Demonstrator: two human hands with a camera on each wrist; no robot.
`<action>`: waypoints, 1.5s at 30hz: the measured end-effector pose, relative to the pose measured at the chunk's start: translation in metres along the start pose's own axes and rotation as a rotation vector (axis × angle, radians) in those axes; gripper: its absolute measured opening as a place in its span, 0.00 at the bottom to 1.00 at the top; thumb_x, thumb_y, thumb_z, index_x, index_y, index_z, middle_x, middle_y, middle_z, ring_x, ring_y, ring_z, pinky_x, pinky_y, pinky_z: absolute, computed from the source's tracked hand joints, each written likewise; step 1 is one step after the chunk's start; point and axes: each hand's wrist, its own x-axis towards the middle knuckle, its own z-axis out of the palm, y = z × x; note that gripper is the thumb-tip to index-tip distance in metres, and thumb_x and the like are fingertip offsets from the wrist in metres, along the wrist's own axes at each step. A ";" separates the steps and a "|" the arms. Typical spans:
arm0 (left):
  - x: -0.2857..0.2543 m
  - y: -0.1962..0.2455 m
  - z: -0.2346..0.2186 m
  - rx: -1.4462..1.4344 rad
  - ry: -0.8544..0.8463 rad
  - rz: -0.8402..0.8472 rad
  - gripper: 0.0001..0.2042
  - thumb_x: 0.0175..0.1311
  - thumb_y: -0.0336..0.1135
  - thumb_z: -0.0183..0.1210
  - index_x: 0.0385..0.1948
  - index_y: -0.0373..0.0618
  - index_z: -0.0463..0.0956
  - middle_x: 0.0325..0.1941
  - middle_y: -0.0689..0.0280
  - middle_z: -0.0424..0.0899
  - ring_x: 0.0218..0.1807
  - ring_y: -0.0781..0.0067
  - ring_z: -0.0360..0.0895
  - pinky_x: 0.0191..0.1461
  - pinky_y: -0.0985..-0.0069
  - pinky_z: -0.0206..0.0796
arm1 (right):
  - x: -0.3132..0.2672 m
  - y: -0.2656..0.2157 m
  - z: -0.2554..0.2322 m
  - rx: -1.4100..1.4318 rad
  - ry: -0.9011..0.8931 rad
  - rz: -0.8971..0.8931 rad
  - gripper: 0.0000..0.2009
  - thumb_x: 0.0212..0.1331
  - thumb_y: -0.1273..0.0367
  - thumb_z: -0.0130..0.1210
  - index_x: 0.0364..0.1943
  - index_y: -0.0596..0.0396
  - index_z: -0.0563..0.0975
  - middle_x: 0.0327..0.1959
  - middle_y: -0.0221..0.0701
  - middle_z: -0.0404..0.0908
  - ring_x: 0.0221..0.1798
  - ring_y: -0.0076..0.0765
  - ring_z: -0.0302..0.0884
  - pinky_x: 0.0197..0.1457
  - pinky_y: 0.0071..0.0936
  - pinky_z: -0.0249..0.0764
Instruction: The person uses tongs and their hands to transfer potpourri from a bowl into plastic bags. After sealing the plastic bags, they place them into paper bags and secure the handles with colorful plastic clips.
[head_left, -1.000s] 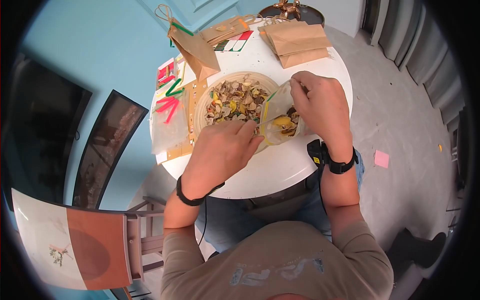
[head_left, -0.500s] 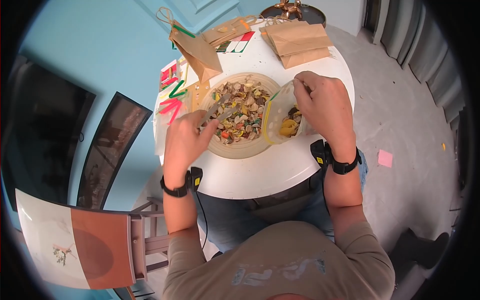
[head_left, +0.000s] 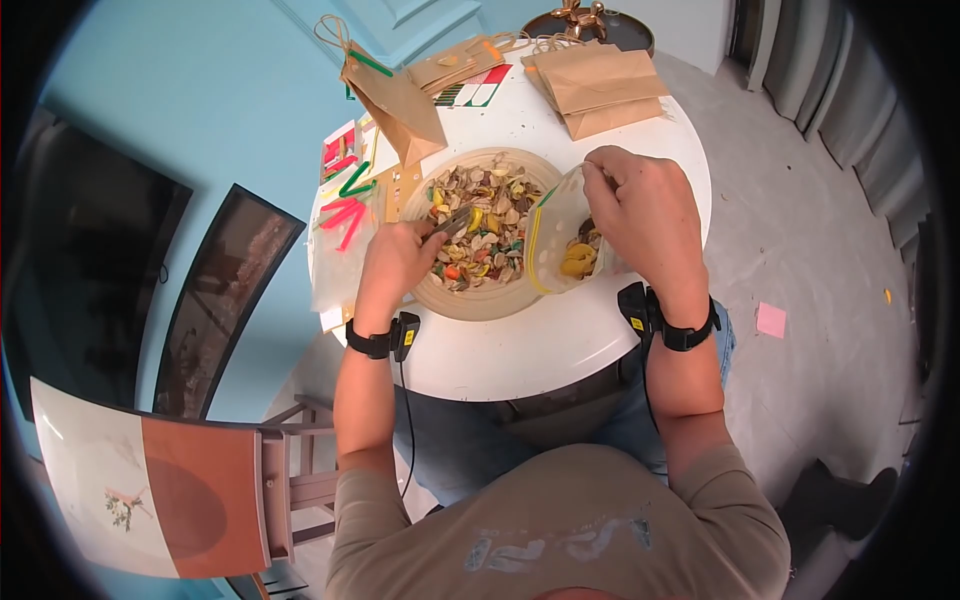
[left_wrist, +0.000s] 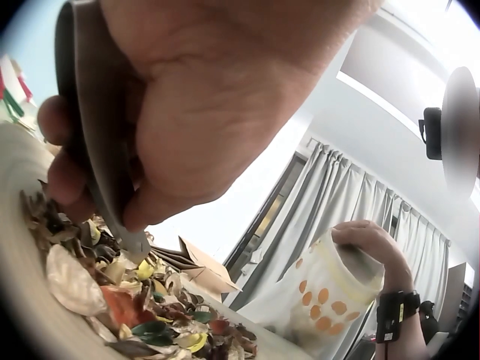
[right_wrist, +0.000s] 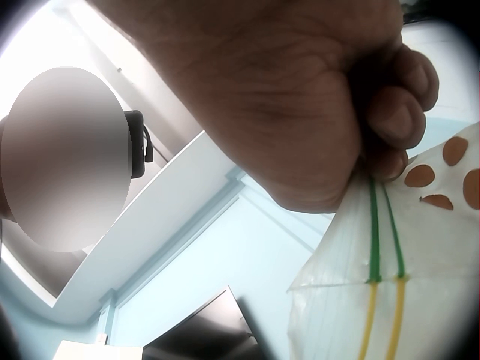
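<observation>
The left hand (head_left: 392, 262) grips metal tongs (head_left: 452, 226), whose tips are down among the dried petals and slices (head_left: 490, 240) in a round woven tray (head_left: 478, 306). Seen from the left wrist, the tongs (left_wrist: 101, 112) are pinched nearly closed, their tips at the pieces. The right hand (head_left: 652, 215) pinches the upper edge of a clear zip bag (head_left: 548, 235) beside the tray, with yellow and dark pieces inside. Green and yellow seal lines and orange-brown dots mark the bag (right_wrist: 442, 247) in the right wrist view.
Brown paper bags (head_left: 598, 88) lie at the table's back right, more (head_left: 455, 62) at the back. One paper bag (head_left: 395, 110) leans at the back left. Pink strips (head_left: 345, 215), a green strip (head_left: 356, 180) and clear bags (head_left: 335, 265) lie left of the tray.
The left hand has left the zip bag's edge, come up with the tongs at the tray's left side, and lowered their tips into the pieces. The right hand still holds the bag.
</observation>
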 end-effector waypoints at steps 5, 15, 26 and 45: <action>-0.002 -0.003 0.001 -0.018 0.032 0.002 0.13 0.75 0.40 0.71 0.44 0.36 0.93 0.31 0.42 0.88 0.35 0.38 0.88 0.42 0.55 0.78 | 0.000 -0.001 -0.002 -0.008 -0.004 0.015 0.10 0.72 0.70 0.62 0.36 0.62 0.91 0.28 0.50 0.88 0.31 0.59 0.88 0.41 0.48 0.84; -0.023 0.022 -0.054 -0.128 0.124 -0.067 0.12 0.76 0.37 0.71 0.40 0.35 0.91 0.26 0.46 0.85 0.30 0.43 0.85 0.37 0.61 0.75 | 0.000 0.000 0.002 0.015 0.009 -0.005 0.11 0.71 0.70 0.61 0.35 0.62 0.90 0.28 0.51 0.88 0.31 0.59 0.88 0.41 0.48 0.84; -0.063 0.115 -0.065 -0.187 0.162 0.395 0.09 0.71 0.34 0.75 0.45 0.39 0.90 0.31 0.54 0.89 0.32 0.47 0.87 0.37 0.56 0.77 | -0.002 0.000 0.000 -0.002 -0.016 0.001 0.10 0.71 0.70 0.62 0.36 0.62 0.90 0.28 0.50 0.88 0.31 0.60 0.89 0.41 0.49 0.85; -0.038 0.033 -0.056 -0.115 0.196 -0.031 0.16 0.67 0.40 0.77 0.43 0.34 0.91 0.27 0.46 0.88 0.29 0.47 0.87 0.36 0.58 0.77 | 0.005 0.023 -0.004 -0.014 0.176 0.006 0.11 0.73 0.67 0.63 0.38 0.62 0.90 0.29 0.53 0.87 0.31 0.64 0.88 0.40 0.51 0.84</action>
